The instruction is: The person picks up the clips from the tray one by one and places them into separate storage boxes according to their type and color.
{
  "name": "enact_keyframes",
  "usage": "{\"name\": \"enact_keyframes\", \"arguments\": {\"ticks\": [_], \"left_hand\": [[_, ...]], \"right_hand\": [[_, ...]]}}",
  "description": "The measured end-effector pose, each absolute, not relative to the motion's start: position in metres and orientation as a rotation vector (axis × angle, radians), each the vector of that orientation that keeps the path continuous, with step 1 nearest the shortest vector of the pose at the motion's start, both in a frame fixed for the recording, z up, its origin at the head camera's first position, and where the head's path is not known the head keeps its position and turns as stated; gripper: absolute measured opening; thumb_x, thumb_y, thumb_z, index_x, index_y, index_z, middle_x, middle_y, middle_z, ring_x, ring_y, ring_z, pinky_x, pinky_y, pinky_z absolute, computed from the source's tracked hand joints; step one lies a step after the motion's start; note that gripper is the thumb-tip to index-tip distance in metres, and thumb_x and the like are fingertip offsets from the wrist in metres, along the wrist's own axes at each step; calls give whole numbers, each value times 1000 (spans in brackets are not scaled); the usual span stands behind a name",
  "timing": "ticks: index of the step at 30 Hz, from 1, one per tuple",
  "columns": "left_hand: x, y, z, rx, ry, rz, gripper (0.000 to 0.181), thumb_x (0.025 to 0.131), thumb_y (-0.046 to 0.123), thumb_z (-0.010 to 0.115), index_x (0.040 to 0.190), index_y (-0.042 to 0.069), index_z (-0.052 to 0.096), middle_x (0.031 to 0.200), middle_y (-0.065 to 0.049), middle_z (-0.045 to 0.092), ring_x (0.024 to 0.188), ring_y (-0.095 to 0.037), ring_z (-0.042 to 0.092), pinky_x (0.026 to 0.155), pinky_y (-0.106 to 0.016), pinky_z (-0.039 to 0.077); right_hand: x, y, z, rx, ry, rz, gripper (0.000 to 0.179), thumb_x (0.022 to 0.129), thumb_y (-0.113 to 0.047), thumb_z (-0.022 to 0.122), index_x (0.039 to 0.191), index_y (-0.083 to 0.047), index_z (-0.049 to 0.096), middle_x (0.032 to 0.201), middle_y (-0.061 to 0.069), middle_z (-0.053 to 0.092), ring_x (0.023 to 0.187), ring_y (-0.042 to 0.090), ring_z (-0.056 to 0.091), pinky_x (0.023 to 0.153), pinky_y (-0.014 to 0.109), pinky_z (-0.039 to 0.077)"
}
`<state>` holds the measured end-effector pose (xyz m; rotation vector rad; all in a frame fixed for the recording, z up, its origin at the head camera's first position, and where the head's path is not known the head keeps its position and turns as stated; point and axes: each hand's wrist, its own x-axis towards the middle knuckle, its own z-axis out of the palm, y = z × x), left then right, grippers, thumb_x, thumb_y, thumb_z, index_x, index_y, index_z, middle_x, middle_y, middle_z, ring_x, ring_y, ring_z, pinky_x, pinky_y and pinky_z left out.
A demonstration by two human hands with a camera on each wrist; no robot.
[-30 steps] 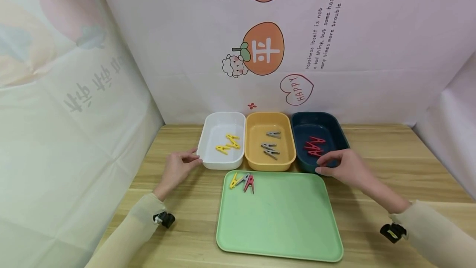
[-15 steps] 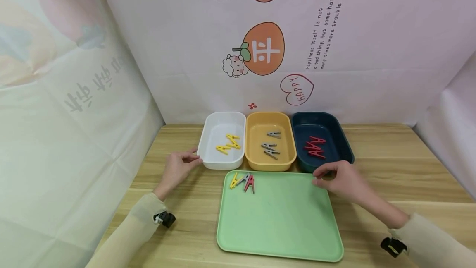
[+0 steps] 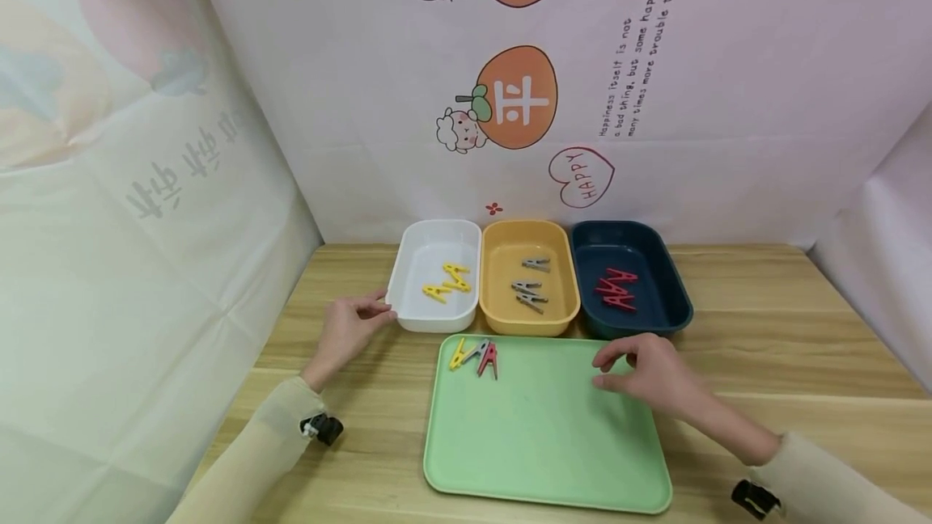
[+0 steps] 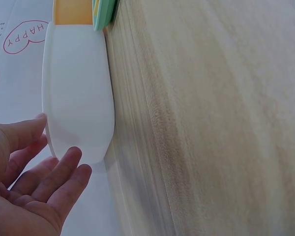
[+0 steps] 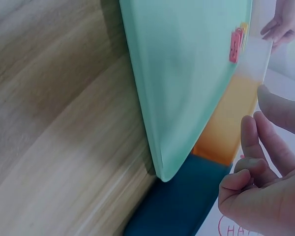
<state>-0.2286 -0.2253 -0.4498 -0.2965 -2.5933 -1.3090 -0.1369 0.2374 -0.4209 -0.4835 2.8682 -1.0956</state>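
My left hand (image 3: 352, 338) is at the near left corner of the white bin (image 4: 78, 93), its thumb and finger tips at the rim and the other fingers loosely bent. Yellow clothespins (image 3: 447, 283) lie in that bin. My right hand (image 3: 651, 374), with nothing in it, hovers over the right part of the green tray (image 3: 546, 435), thumb and index finger apart and fingers loosely bent. On the tray's far left corner lie a yellow clothespin (image 3: 459, 354), a grey clothespin (image 3: 476, 348) and a red clothespin (image 3: 489, 361).
Beside the white bin stand an orange bin (image 3: 502, 314) with grey clothespins (image 3: 529, 296) and a dark blue bin (image 3: 666, 297) with red clothespins (image 3: 616, 289). The bins line up along a printed cloth wall (image 3: 349, 168). The tray sits before them on the wooden table (image 3: 764, 330).
My right hand has moved from the near edge of the dark blue bin toward me and left, over the tray. The left hand and the clothespins have stayed put.
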Motion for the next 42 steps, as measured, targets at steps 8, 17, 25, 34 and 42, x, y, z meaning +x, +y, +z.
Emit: {"name": "enact_keyframes", "arguments": {"ticks": [8, 17, 25, 34, 42], "left_hand": [[-229, -226, -452, -310, -2582, -1315, 14, 88, 4, 86, 98, -4, 81, 127, -19, 71, 102, -34, 75, 75, -20, 57], [-230, -227, -452, -299, -2608, -1298, 13, 89, 6, 86, 98, -3, 81, 128, -18, 71, 103, -33, 75, 76, -22, 58], [-228, -225, -450, -289, -2612, -1297, 15, 89, 6, 86, 98, -4, 81, 128, -17, 71, 106, -33, 75, 78, -25, 59], [-229, -226, -450, -280, -2619, -1285, 13, 89, 7, 86, 98, -2, 82, 128, -16, 71, 103, -32, 75, 75, -21, 57], [-230, -225, -450, -277, -2601, -1292, 11, 88, 6, 86, 96, -2, 82, 126, -16, 72, 103, -32, 75, 74, -20, 56]], "right_hand": [[-137, 228, -420, -488, 2851, -1105, 16, 83, -16, 92, 94, -13, 82, 82, -13, 71, 80, 21, 61, 68, 27, 45], [-138, 217, -424, -491, 2803, -1127, 18, 82, -18, 93, 95, -13, 81, 83, -12, 71, 79, 18, 58, 67, 27, 44], [-144, 203, -425, -505, 2743, -1135, 18, 82, -15, 93, 95, -12, 81, 84, -10, 72, 83, 24, 62, 71, 30, 46], [-156, 177, -426, -533, 2750, -1079, 13, 84, -14, 91, 93, -13, 81, 82, -12, 70, 84, 24, 61, 75, 35, 47], [-166, 154, -431, -569, 2713, -1071, 14, 84, -15, 91, 94, -11, 82, 82, -11, 71, 81, 18, 64, 74, 37, 52]]}}
